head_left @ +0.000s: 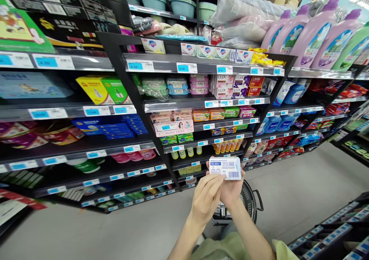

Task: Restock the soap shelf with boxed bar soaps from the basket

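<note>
A small white and blue soap box (230, 169) is up in front of me, its printed side with a barcode facing my view. My right hand (233, 194) grips it from behind and below, with fingers showing at its left and right edges. Bent fingers of my left hand (205, 197) rest on the lower left part of the same box. Below both hands is a black shopping basket (248, 203), partly hidden by my forearms.
Shelves ahead carry white soap boxes (206, 52), pink LUX boxes (224, 86) and orange-capped bottles (227, 147). Large purple detergent bottles (315, 35) stand at upper right, blue basins (182, 7) on top. Grey floor (291, 175) runs along the aisle; another shelf (331, 233) is at lower right.
</note>
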Available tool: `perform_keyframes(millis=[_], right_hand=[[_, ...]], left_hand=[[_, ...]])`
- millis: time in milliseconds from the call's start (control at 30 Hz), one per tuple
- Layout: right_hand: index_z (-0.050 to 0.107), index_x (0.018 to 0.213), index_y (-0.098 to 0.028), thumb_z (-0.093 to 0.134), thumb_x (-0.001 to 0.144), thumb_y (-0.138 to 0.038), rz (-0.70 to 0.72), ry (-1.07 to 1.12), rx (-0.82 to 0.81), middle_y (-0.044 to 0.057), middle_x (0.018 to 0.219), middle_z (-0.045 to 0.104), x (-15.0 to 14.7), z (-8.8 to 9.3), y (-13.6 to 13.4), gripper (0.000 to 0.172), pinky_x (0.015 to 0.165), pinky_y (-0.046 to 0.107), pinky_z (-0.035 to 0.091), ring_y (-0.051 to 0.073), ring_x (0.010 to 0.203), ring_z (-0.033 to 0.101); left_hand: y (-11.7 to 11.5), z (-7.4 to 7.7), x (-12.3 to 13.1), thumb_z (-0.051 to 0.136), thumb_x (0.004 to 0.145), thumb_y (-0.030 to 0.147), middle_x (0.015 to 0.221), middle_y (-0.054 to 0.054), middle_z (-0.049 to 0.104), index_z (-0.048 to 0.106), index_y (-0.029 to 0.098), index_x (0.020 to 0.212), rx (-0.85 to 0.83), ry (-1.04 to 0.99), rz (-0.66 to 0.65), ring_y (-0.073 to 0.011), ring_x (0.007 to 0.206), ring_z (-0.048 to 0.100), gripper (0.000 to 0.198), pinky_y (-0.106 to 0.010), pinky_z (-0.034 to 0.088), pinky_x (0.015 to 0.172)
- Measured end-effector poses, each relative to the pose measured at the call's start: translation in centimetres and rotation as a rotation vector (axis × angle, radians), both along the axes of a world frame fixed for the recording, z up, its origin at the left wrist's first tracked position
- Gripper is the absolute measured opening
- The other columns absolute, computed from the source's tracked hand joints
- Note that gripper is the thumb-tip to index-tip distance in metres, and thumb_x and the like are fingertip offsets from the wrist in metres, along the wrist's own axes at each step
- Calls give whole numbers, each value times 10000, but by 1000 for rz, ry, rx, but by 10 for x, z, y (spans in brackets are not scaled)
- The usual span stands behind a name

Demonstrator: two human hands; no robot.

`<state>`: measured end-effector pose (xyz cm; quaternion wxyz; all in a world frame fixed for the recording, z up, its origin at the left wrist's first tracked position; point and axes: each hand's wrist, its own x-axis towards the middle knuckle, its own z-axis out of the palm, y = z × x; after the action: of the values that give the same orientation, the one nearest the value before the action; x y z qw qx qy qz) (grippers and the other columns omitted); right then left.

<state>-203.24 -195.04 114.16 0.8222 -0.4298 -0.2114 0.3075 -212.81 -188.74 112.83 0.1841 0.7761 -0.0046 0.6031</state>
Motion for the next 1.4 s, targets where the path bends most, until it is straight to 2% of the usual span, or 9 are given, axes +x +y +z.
perform_keyframes(millis=[200,333,500,567,733,933,1167,1267,1400], right_hand=[[739,1283,-257,401,876,-811,21,89,-23,124,1193,768,10,0,0,766,1149,569,472,355,1334,603],[618,1423,-220,740,710,-750,15,-122,3,153,1343,697,20,3,1,897,1131,531,502,387,1357,585],[375,1572,-239,976,609,-358,-365,-416,-118,151,1623,425,34,7,1,1142,1244,435,392,326,1514,416],[430,1541,-234,959,652,-364,-444,-437,-131,148,1585,461,46,10,-3,1043,1230,431,410,318,1481,453],[730,1179,-200,731,918,-469,-448,-402,-101,123,1265,662,100,25,-23,375,1006,380,567,265,1191,642],[769,1123,-206,803,865,-467,-397,-376,-127,103,1165,708,164,37,-41,369,810,311,611,225,1003,685],[773,1165,-213,755,908,-491,-411,-485,-195,109,1171,737,232,34,-60,379,878,346,628,249,1032,723],[771,1201,-231,739,922,-488,-447,-601,-219,123,1209,733,258,37,-64,381,874,365,635,276,1082,716],[756,1255,-255,715,956,-412,-475,-822,-140,120,1219,733,286,62,-57,340,887,380,637,281,1138,702]], left_hand=[[2,10,10,683,884,-46,1109,-113,802,515,208,1495,9,-5,1,-214,1058,748,683,-366,649,899],[9,17,21,648,893,-40,1351,-175,704,416,255,1563,11,16,37,-256,1264,679,768,-430,630,981],[18,22,40,555,959,31,1496,-163,594,440,308,1560,-108,125,80,-271,1386,599,671,-436,613,1033],[20,26,49,577,964,83,1457,-145,622,496,297,1526,-251,178,37,-263,1355,624,607,-397,628,1007],[21,42,81,792,837,193,1493,-107,607,586,310,1468,-700,270,-140,-279,1278,663,674,-345,635,936],[10,56,135,827,781,123,1236,-56,686,575,374,1495,-673,358,55,-195,1010,695,797,-340,596,947],[-15,54,202,767,869,183,1507,-119,581,551,342,1518,-441,215,82,-304,1293,628,702,-395,616,967],[-23,52,228,715,936,268,1499,-120,565,583,352,1482,-471,146,151,-304,1252,663,568,-383,649,900],[-21,60,258,607,1019,342,1521,-75,566,517,420,1520,-588,103,165,-316,1409,571,515,-433,602,1058]])
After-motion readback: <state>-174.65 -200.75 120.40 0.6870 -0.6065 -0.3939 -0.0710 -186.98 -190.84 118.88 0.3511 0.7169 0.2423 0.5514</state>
